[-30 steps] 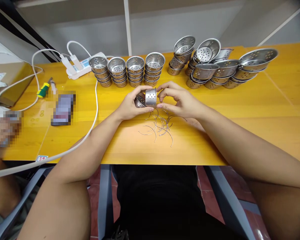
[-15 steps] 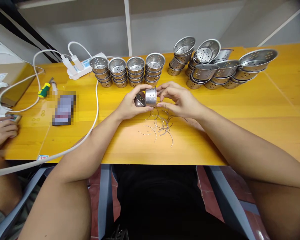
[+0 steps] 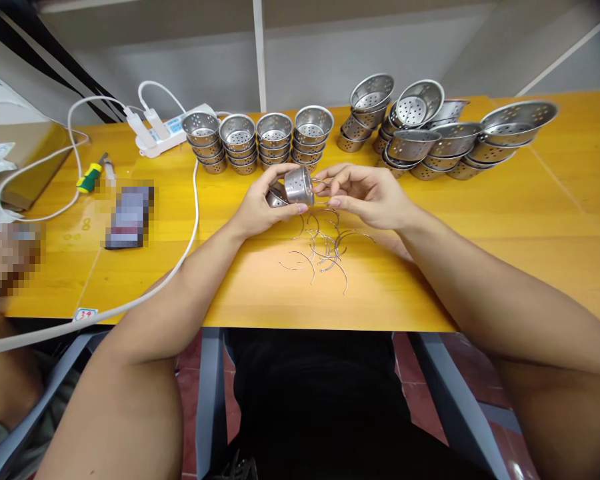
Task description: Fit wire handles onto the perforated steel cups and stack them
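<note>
Your left hand (image 3: 260, 205): fingers and thumb curled round a perforated metal cup (image 3: 299, 185), tipped sideways, rim towards the right; a second cup (image 3: 277, 195) sits just behind, against the palm side.

Your right hand (image 3: 375, 195): thumb and fingers pinching a thin curved wire (image 3: 321, 181) at the cup's rim; whether its ends sit in holes, you cannot tell from here.

Below: loose curved wires (image 3: 336, 253), overlapping, on the table (image 3: 250, 287).

Beyond: four upright cup stacks (image 3: 238, 137); to their right, leaning cups (image 3: 453, 140).

Hazards, as judged: springy wire flicking free if pinched unevenly; second cup slipping if the left grip loosens; wires snagging one another if one is pulled carelessly; leaning cups toppling if bumped.
</note>
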### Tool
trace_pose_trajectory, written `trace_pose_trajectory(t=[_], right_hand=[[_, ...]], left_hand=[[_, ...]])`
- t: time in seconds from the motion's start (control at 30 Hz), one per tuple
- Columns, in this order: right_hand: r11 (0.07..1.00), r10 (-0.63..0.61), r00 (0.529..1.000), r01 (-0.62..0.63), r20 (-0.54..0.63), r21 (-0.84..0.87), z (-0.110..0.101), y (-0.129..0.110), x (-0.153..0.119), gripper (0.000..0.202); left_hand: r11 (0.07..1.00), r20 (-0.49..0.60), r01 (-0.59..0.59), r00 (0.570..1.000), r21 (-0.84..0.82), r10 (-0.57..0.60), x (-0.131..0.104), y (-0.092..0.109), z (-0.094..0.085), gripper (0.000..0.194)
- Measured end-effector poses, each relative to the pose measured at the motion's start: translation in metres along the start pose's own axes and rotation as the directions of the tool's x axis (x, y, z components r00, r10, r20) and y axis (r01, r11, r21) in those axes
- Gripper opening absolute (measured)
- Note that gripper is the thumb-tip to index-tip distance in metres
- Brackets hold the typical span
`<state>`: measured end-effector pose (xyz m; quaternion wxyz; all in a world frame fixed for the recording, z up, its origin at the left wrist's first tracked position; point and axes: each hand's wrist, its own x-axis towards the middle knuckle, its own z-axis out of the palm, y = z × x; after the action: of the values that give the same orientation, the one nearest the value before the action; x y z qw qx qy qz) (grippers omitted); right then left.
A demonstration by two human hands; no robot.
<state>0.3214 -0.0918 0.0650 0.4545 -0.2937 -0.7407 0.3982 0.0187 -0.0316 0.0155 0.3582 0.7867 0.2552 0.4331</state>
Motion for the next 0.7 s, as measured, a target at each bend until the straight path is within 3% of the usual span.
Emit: trace_pose_trajectory(t=[0.07,0.2,0.33,0.5,0.6,0.7], right_hand=[[1.0,-0.007,1.0,0.008,0.026,-0.011,-0.009,0.0,-0.001,0.054],[0.952,-0.044,0.994,0.073,0.103,-0.298,-0.024,0.01,-0.005,0.049],[0.879,0.024,0.97,0.095,0.243,-0.467,-0.024,0.021,-0.01,0.056],[0.894,-0.125,0.992,0.12,0.016,-0.432,0.002,0.012,-0.007,0.081],[0.941,-0.103,0.995,0.098,0.001,-0.323,0.021,0.007,-0.002,0.1],[0.945,-0.096,0.995,0.095,0.012,-0.314,0.023,0.002,0.006,0.099]], left_hand=[[1.0,-0.053,0.019,0.998,0.003,-0.019,0.001,-0.01,-0.002,0.112],[0.999,-0.125,0.045,0.991,0.022,-0.042,0.003,-0.025,-0.009,0.109],[0.998,-0.133,0.056,0.99,0.024,-0.052,0.002,-0.022,-0.008,0.109],[0.996,-0.067,0.016,0.998,0.092,-0.01,-0.003,0.006,0.003,0.112],[0.994,0.002,-0.042,0.999,0.103,0.042,-0.005,0.021,0.007,0.111],[0.993,0.032,-0.063,0.998,0.098,0.06,-0.006,0.019,0.01,0.116]])
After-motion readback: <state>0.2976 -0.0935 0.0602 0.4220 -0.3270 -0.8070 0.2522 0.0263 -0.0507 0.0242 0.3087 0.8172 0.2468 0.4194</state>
